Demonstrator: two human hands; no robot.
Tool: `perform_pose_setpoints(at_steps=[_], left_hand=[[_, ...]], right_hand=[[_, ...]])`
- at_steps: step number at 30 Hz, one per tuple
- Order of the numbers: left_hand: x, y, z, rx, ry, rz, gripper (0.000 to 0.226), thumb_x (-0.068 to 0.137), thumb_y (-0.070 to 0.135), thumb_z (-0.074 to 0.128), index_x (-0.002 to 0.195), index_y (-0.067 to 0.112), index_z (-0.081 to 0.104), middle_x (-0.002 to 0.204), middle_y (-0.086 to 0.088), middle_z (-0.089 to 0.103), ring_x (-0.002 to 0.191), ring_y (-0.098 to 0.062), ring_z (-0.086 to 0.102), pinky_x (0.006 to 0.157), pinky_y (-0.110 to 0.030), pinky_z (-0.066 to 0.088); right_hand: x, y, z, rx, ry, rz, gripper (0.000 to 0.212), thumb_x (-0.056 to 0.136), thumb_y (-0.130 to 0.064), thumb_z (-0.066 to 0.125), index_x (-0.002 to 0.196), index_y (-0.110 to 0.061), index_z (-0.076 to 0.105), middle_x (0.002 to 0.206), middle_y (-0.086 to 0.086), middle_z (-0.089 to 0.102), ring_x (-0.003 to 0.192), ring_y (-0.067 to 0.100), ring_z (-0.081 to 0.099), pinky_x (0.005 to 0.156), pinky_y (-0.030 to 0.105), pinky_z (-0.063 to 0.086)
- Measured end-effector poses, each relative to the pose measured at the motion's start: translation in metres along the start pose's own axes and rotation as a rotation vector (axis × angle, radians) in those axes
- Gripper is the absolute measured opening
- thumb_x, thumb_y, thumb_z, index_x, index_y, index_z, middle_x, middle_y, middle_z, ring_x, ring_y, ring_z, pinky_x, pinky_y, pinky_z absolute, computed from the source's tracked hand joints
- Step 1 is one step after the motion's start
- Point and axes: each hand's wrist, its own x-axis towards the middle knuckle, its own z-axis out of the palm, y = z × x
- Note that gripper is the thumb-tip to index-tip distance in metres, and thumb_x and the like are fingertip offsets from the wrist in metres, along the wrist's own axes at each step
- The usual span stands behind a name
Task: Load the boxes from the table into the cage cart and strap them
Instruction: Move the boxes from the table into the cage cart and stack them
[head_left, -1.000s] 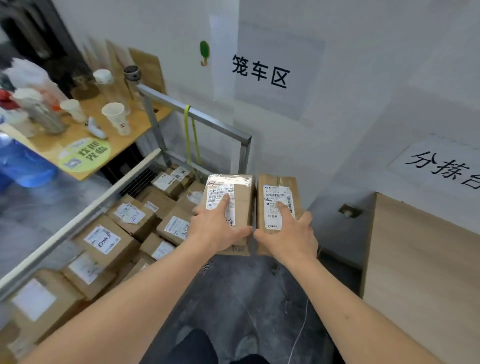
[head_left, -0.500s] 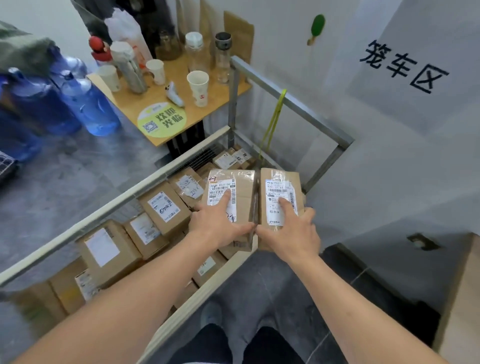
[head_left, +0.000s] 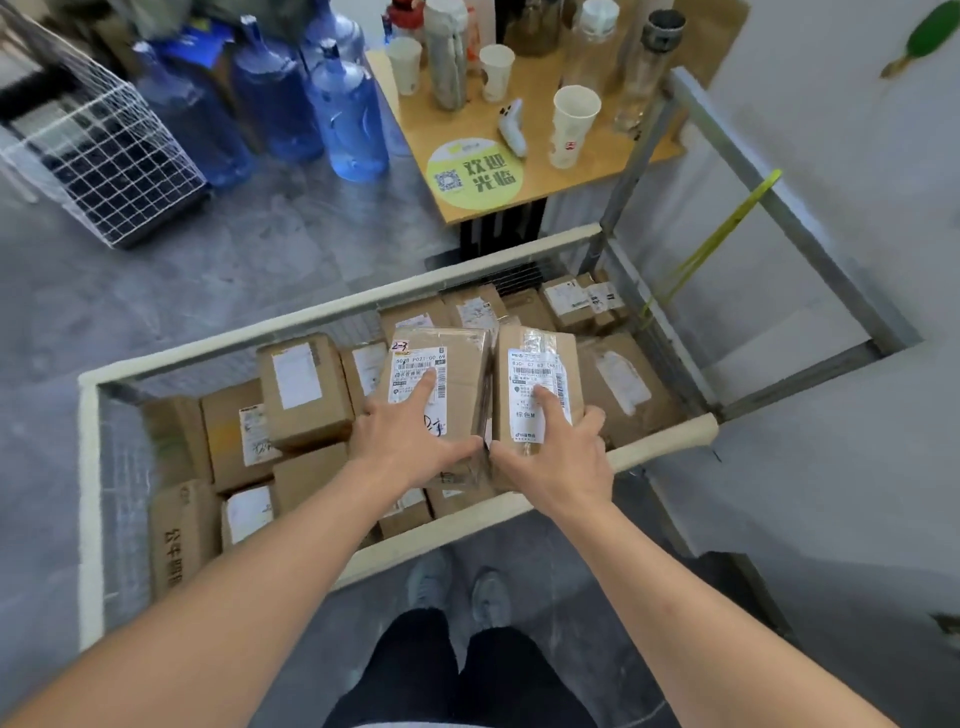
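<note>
A grey concrete floor (head_left: 260, 270) is seen beneath a metal-framed cage cart with cream-padded top rails (head_left: 337, 312), which is set against a white wall (head_left: 831, 130). The cart is filled with brown cardboard boxes bearing white shipping labels (head_left: 304, 389). Behind the cart, a light wooden table (head_left: 535, 176) is shown carrying white paper cups (head_left: 571, 124) and a round yellow-green sticker (head_left: 475, 174). To the left of the table, blue plastic water bottles (head_left: 348, 119) are grouped on the floor, and a white wire-mesh basket (head_left: 104, 156) is located further left. A yellow-green strap (head_left: 711, 239) is hung from the cart's far right rail.

Compared with the frame half a second earlier, the view is tilted further down, the whole cart opening is now visible, and the two held boxes are positioned over the cart interior rather than at its near rail.

A brown taped cardboard box marked "2-3" (head_left: 457, 374) is grasped by the left hand (head_left: 410, 441), with the index finger laid straight on the label and the thumb wrapped along the near edge. A second brown labelled cardboard box (head_left: 535, 358), touching the first on its right, is grasped likewise by the right hand (head_left: 561, 457). Both boxes are held above the boxes in the cart.
</note>
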Motion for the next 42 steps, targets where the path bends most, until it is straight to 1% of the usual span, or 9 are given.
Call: perform_pose_setpoints(at_steps=[6, 11, 17, 27, 31, 36, 38, 40, 42], left_hand=[[-0.005, -0.039, 0.022, -0.138, 0.013, -0.142, 0.119, 0.061, 0.094, 0.065, 0.157, 0.061, 0.003, 0.147, -0.017, 0.03, 0.13, -0.044, 0.046, 0.106, -0.052, 0.048], [0.0, -0.074, 0.037, -0.138, 0.033, -0.215, 0.117, 0.065, 0.094, 0.063, 0.158, 0.06, 0.0, 0.149, -0.02, 0.028, 0.132, -0.042, 0.045, 0.102, -0.047, 0.047], [0.02, -0.132, 0.064, -0.158, 0.038, -0.301, 0.123, 0.053, 0.102, 0.055, 0.154, 0.065, -0.004, 0.144, -0.017, 0.031, 0.122, -0.042, 0.052, 0.097, -0.048, 0.052], [0.043, -0.185, 0.09, -0.119, 0.068, -0.312, 0.12, 0.062, 0.1, 0.056, 0.156, 0.061, -0.008, 0.139, -0.019, 0.034, 0.12, -0.04, 0.049, 0.096, -0.046, 0.049], [0.049, -0.19, 0.096, -0.112, 0.082, -0.312, 0.119, 0.062, 0.1, 0.055, 0.156, 0.061, -0.007, 0.139, -0.018, 0.035, 0.12, -0.04, 0.05, 0.093, -0.045, 0.05], [0.054, -0.189, 0.107, -0.134, 0.091, -0.295, 0.118, 0.062, 0.099, 0.055, 0.155, 0.062, -0.007, 0.136, -0.016, 0.035, 0.117, -0.04, 0.05, 0.092, -0.046, 0.052], [0.055, -0.189, 0.111, -0.145, 0.097, -0.289, 0.118, 0.062, 0.099, 0.055, 0.155, 0.063, -0.007, 0.134, -0.016, 0.035, 0.114, -0.039, 0.05, 0.092, -0.046, 0.052], [0.055, -0.188, 0.114, -0.148, 0.098, -0.286, 0.118, 0.062, 0.099, 0.056, 0.155, 0.062, -0.008, 0.134, -0.017, 0.034, 0.115, -0.038, 0.049, 0.093, -0.046, 0.05], [0.054, -0.186, 0.116, -0.149, 0.095, -0.287, 0.118, 0.063, 0.098, 0.057, 0.155, 0.061, -0.007, 0.139, -0.018, 0.033, 0.121, -0.04, 0.048, 0.097, -0.047, 0.049]], right_hand=[[0.009, -0.004, 0.038, -0.006, -0.073, -0.143, 0.094, 0.073, -0.078, 0.063, 0.152, -0.051, 0.02, 0.152, 0.016, 0.022, 0.134, 0.041, 0.043, 0.103, 0.051, 0.05], [0.015, -0.011, 0.075, 0.019, -0.141, -0.21, 0.089, 0.08, -0.065, 0.068, 0.154, -0.048, 0.023, 0.147, 0.017, 0.024, 0.137, 0.04, 0.03, 0.111, 0.047, 0.039], [0.037, -0.018, 0.138, -0.005, -0.201, -0.25, 0.087, 0.081, -0.063, 0.068, 0.154, -0.049, 0.023, 0.159, 0.025, 0.014, 0.145, 0.044, 0.023, 0.119, 0.05, 0.031], [0.063, -0.023, 0.227, -0.231, -0.208, -0.18, 0.091, 0.083, -0.071, 0.063, 0.158, -0.044, 0.019, 0.152, 0.023, 0.019, 0.133, 0.042, 0.035, 0.118, 0.048, 0.03], [0.072, -0.022, 0.244, -0.349, -0.224, -0.159, 0.094, 0.085, -0.073, 0.057, 0.161, -0.044, 0.009, 0.154, 0.027, 0.018, 0.135, 0.045, 0.034, 0.119, 0.051, 0.025], [0.081, -0.016, 0.256, -0.503, -0.296, -0.12, 0.099, 0.089, -0.071, 0.056, 0.16, -0.049, -0.01, 0.163, 0.033, -0.002, 0.146, 0.053, 0.023, 0.123, 0.056, 0.021], [0.082, -0.013, 0.257, -0.503, -0.327, -0.064, 0.097, 0.09, -0.064, 0.062, 0.16, -0.048, -0.004, 0.164, 0.031, -0.003, 0.144, 0.054, 0.027, 0.119, 0.055, 0.03], [0.084, -0.011, 0.258, -0.46, -0.324, -0.02, 0.077, 0.092, -0.053, 0.067, 0.156, -0.037, 0.027, 0.164, 0.029, 0.004, 0.141, 0.051, 0.033, 0.108, 0.05, 0.044], [0.086, -0.01, 0.258, -0.433, -0.341, -0.038, 0.05, 0.093, -0.049, 0.068, 0.132, -0.022, 0.052, 0.161, 0.026, 0.017, 0.137, 0.047, 0.039, 0.099, 0.046, 0.049]])
